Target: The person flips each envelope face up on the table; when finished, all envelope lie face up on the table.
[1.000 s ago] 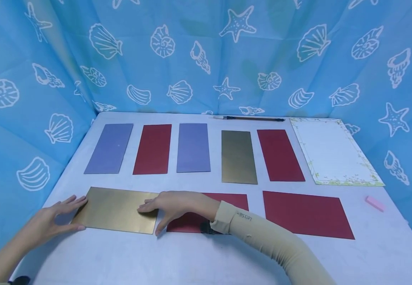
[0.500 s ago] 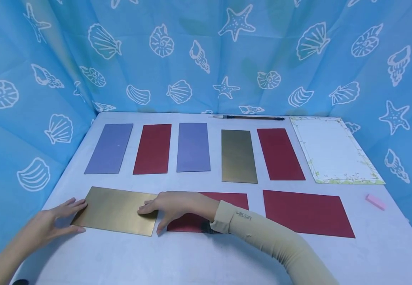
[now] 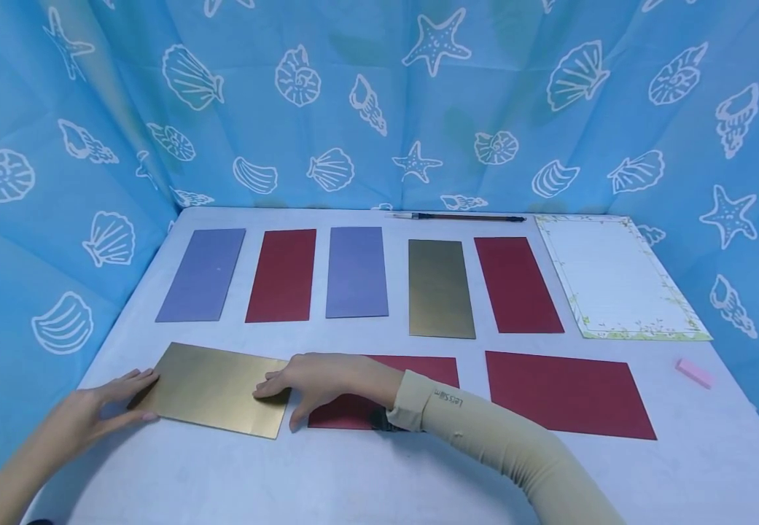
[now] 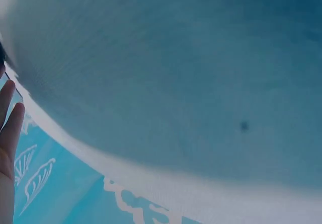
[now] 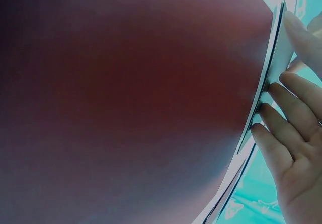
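A gold rectangular card (image 3: pixel 211 390) lies slightly tilted at the front left of the table. My left hand (image 3: pixel 84 423) is at its left end, fingertips on the left edge and thumb by the near corner. Over the card's right end is my right hand (image 3: pixel 323 383), its fingertips resting on the gold surface and its thumb just off the right edge. The right wrist view shows the fingers (image 5: pixel 289 113) extended against the card (image 5: pixel 274 63). Only some extended fingers (image 4: pixel 11 128) of the left hand show in the left wrist view.
A red card (image 3: pixel 412 368) lies partly hidden under my right forearm, with another red card (image 3: pixel 569 394) to its right. Behind stands a row of purple, red and gold cards (image 3: pixel 441 288). A brush (image 3: pixel 464 217), bordered paper (image 3: pixel 622 277) and pink eraser (image 3: pixel 694 373) lie farther off.
The gold card has turned slightly, its near right corner shifting toward me and a little left. My left hand has moved slightly left with the card's end; the right hand stays nearly in place.
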`<state>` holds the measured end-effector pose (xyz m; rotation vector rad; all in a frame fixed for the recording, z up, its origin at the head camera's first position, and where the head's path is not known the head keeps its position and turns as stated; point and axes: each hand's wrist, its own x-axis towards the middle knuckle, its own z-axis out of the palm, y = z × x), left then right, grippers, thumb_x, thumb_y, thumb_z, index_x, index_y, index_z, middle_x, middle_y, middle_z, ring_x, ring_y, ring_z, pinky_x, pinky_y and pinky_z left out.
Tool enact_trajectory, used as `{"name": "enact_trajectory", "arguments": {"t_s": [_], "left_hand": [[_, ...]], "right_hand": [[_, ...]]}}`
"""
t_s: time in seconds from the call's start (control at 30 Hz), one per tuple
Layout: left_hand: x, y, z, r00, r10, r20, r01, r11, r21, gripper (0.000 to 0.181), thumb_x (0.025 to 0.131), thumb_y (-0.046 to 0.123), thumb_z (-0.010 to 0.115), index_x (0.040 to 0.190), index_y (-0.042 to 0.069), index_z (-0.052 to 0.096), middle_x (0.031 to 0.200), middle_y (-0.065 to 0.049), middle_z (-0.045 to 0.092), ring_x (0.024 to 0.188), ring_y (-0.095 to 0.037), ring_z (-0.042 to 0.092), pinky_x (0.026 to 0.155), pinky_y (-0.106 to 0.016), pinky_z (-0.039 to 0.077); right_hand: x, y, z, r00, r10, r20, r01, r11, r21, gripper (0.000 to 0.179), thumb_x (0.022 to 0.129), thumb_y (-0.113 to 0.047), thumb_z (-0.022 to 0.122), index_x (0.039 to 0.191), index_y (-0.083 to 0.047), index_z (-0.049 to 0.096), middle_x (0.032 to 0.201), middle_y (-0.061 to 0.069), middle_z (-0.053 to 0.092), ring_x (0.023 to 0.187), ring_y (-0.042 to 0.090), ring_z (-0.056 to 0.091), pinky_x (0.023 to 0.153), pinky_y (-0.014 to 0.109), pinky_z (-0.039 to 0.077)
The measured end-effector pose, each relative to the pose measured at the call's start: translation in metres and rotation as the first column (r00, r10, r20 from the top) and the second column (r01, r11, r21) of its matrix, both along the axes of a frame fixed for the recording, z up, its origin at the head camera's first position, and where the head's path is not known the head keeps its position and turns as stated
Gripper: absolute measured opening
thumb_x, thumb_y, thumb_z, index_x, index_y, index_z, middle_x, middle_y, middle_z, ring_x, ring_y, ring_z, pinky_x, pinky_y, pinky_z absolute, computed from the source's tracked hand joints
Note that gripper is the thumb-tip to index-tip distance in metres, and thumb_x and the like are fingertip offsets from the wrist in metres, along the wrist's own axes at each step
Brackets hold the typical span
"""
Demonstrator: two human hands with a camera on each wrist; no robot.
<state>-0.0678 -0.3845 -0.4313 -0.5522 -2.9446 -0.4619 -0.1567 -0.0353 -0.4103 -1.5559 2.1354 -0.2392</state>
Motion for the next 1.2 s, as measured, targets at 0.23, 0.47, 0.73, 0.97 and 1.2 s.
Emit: {"name": "enact_trajectory", "arguments": {"t_s": [0.23, 0.47, 0.73, 0.97, 1.2], "left_hand": [[0.006, 0.000, 0.006, 0.996, -0.001, -0.094, 0.005, 0.999, 0.034, 0.059, 0.071, 0.028, 0.085, 0.126, 0.017, 0.066, 0.120, -0.018, 0.064, 0.117, -0.008, 0.053, 0.070, -0.035, 0.052], [0.011, 0.000, 0.010, 0.989, 0.027, -0.144, -0.014, 0.996, 0.086, 0.052, 0.073, 0.021, 0.083, 0.123, 0.019, 0.068, 0.122, -0.008, 0.064, 0.107, -0.001, 0.056, 0.059, -0.013, 0.043], [0.015, 0.002, 0.018, 0.988, 0.105, -0.113, -0.088, 0.985, 0.147, 0.046, 0.079, 0.017, 0.079, 0.123, 0.010, 0.068, 0.115, -0.024, 0.065, 0.045, -0.013, 0.051, 0.042, -0.018, 0.029], [0.015, 0.001, 0.018, 0.970, 0.223, -0.091, -0.205, 0.963, 0.177, 0.046, 0.082, 0.022, 0.077, 0.124, 0.007, 0.066, 0.091, -0.014, 0.072, 0.045, 0.001, 0.011, 0.038, -0.022, 0.021], [0.015, 0.001, 0.022, 0.973, 0.204, -0.113, -0.174, 0.958, 0.230, 0.045, 0.083, 0.017, 0.076, 0.125, 0.005, 0.065, 0.121, 0.019, 0.060, 0.070, 0.017, 0.046, 0.045, -0.016, 0.028]], "right_hand": [[0.001, 0.000, -0.001, 0.999, -0.001, -0.036, 0.001, 1.000, -0.024, 0.071, 0.081, -0.033, 0.079, 0.144, -0.019, 0.048, 0.143, -0.009, 0.048, 0.131, -0.001, 0.038, 0.102, 0.012, 0.029], [0.004, -0.001, 0.003, 0.993, 0.032, -0.115, -0.041, 0.996, -0.075, 0.069, 0.081, -0.039, 0.077, 0.141, -0.017, 0.051, 0.139, -0.007, 0.053, 0.122, -0.002, 0.049, 0.096, 0.010, 0.035], [0.005, 0.003, 0.007, 0.995, -0.002, -0.100, -0.013, 0.989, -0.150, 0.057, 0.086, -0.033, 0.074, 0.138, -0.018, 0.055, 0.134, -0.007, 0.057, 0.090, -0.002, 0.065, 0.079, 0.008, 0.041], [0.005, 0.009, 0.014, 0.989, 0.032, -0.146, -0.071, 0.960, -0.269, 0.045, 0.090, -0.028, 0.070, 0.132, -0.016, 0.061, 0.123, -0.006, 0.065, 0.060, -0.002, 0.059, 0.065, 0.007, 0.040], [0.007, 0.011, 0.019, 0.989, 0.025, -0.143, -0.068, 0.948, -0.311, 0.039, 0.092, -0.025, 0.068, 0.130, -0.016, 0.063, 0.119, -0.007, 0.066, 0.064, -0.003, 0.059, 0.070, 0.006, 0.040]]}}
